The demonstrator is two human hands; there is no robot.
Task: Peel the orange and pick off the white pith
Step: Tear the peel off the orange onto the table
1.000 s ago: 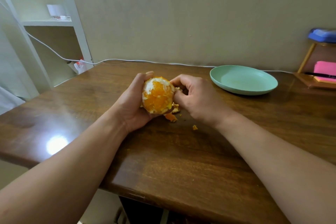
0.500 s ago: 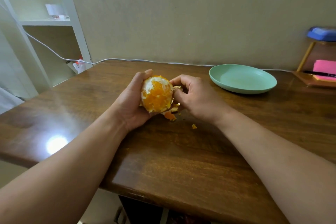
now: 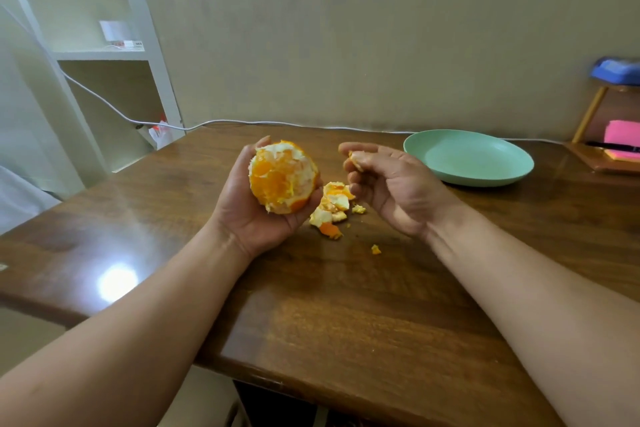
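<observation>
1. Head view: your right hand [image 3: 398, 187] has pulled away from the orange [image 3: 282, 177] and now pinches a bit of peel [image 3: 356, 160] in curled fingers.
2. Your left hand [image 3: 256, 215] cups the mostly peeled orange above the table [image 3: 346, 305].
3. Peel scraps [image 3: 332, 208] lie between your hands.

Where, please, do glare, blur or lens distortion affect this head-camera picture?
Head view: a glare spot whitens the table near left; wide-angle distortion slants the shelf upright; the blue object at the right edge is smeared; the orange in the left hand and the peel piece pinched by the right hand are fairly sharp.
</observation>
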